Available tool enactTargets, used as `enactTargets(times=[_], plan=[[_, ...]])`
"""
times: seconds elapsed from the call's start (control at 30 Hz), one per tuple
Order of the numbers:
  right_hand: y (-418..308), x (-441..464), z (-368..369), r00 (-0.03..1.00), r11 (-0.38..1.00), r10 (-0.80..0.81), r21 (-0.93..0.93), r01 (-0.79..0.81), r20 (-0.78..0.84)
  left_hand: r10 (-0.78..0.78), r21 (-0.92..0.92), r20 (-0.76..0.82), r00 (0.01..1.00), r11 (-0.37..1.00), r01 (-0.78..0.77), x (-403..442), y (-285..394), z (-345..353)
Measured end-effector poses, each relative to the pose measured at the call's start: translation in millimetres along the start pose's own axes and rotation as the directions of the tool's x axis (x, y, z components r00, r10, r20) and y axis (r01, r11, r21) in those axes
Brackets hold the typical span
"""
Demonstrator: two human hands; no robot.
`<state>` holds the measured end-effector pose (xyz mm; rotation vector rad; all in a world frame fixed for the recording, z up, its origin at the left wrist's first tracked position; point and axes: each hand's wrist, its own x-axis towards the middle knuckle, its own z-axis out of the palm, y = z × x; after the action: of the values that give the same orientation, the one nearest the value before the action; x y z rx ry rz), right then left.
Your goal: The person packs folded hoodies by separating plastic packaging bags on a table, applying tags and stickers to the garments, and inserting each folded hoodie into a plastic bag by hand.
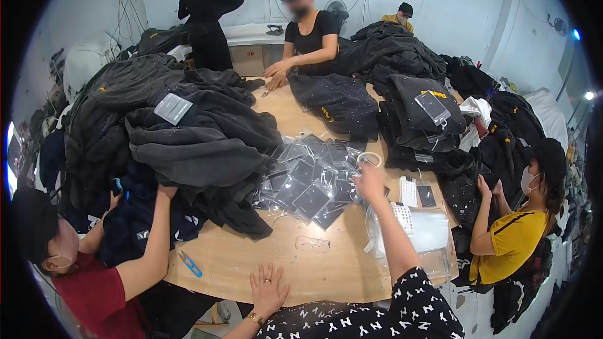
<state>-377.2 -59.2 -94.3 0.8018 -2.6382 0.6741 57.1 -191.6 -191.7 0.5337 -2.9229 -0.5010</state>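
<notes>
A: "Left hand [269, 292]?"

B: "Palm on the desk [242, 257], fingers spread open, gripping nothing. Probably a brace for the lean."

A: "Right hand [369, 183]?"

B: "At the right edge of the tags [308, 191], just by the tape [370, 153]. Whether its fingers are open or closed on something: cannot tell."

A: "Why tags there?"

B: "Heaped mid-desk beside the clothes [201, 147], bagged; presumably for reach from several sides. Snips [192, 267] lie apart, left of that flat palm, perhaps likewise."
</notes>
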Motion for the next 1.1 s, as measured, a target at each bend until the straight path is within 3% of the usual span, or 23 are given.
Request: enactTargets(times=[0.03, 0.07, 0.1, 0.13, 0.17, 0.27, 0.37, 0.5, 0.57, 0.67, 0.73, 0.77, 0.87, 0.9, 0.93, 1.0, 1.07, 1.1], plan=[[-26, -23, -1, 0.993, 0.999, -0.016, 0.039, 0.012, 0.115, -0.002, 0.007, 0.001, 1.000, 1.000, 0.002, 1, 0, -1], [-31, -43, 23, 0.960, 0.990, -0.140, 0.052, 0.132, 0.244, -0.008, 0.013, 0.000, 1.000, 1.000, 0.008, 2, 2, -2], [-57, -76, 22, 0.943, 0.976, -0.189, 0.155, 0.151, 0.274, -0.005, -0.026, -0.005, 1.000, 1.000, 0.005, 3, 3, -3], [-76, -102, 27, 0.895, 0.920, -0.349, 0.282, 0.272, 0.277, -0.011, -0.061, -0.015, 1.000, 0.998, 0.010, 4, 3, -6], [-92, -123, 35, 0.846, 0.896, -0.395, 0.352, 0.269, 0.358, -0.028, -0.092, -0.029, 0.999, 0.995, 0.025, 4, 1, -10], [-131, -150, 43, 0.784, 0.746, -0.543, 0.600, 0.288, 0.300, -0.032, -0.153, -0.049, 0.998, 0.988, 0.024, 5, -8, -3], [-172, -115, 50, 0.836, 0.646, -0.538, 0.690, 0.327, 0.108, -0.034, -0.235, -0.091, 0.995, 0.972, 0.011, 10, -12, -4], [-235, -18, 57, 0.821, 0.609, -0.559, 0.616, 0.500, -0.114, -0.013, -0.025, -0.158, 0.987, 1.000, 0.010, 12, -1, -6], [-268, 20, 59, 0.822, 0.687, -0.541, 0.470, 0.554, -0.178, -0.026, -0.003, -0.154, 0.988, 1.000, 0.025, 14, 0, -4], [-310, 46, 58, 0.875, 0.832, -0.482, 0.339, 0.439, 0.052, -0.030, 0.034, -0.146, 0.989, 0.999, 0.035, 13, 0, -8], [-327, 56, 69, 0.836, 0.802, -0.503, 0.481, 0.355, 0.221, -0.017, 0.034, -0.144, 0.989, 0.999, 0.022, 14, -2, -9], [-334, 51, 69, 0.845, 0.710, -0.506, 0.639, 0.296, 0.171, -0.032, -0.047, -0.191, 0.981, 0.999, 0.023, 12, -5, -5], [-345, 21, 37, 0.822, 0.503, -0.570, 0.783, 0.366, -0.018, -0.210, -0.429, -0.320, 0.924, 0.902, 0.056, 14, -17, 3], [-343, 10, 25, 0.795, 0.469, -0.605, 0.783, 0.409, -0.053, -0.395, -0.532, -0.156, 0.905, 0.806, 0.260, 17, -15, -22], [-343, 0, 13, 0.767, 0.436, -0.637, 0.781, 0.448, -0.084, -0.463, -0.583, -0.156, 0.873, 0.756, 0.297, 17, -22, -22], [-342, -13, 0, 0.808, 0.437, -0.589, 0.829, 0.350, -0.031, -0.591, -0.686, -0.152, 0.792, 0.640, 0.346, 19, -37, -23], [-335, -16, 7, 0.874, 0.440, -0.483, 0.877, 0.193, 0.050, -0.668, -0.826, -0.168, 0.725, 0.496, 0.266, 29, -64, 6], [-329, -10, 20, 0.895, 0.418, -0.445, 0.887, 0.199, 0.009, -0.660, -0.840, -0.271, 0.701, 0.517, 0.162, 36, -71, 8]])
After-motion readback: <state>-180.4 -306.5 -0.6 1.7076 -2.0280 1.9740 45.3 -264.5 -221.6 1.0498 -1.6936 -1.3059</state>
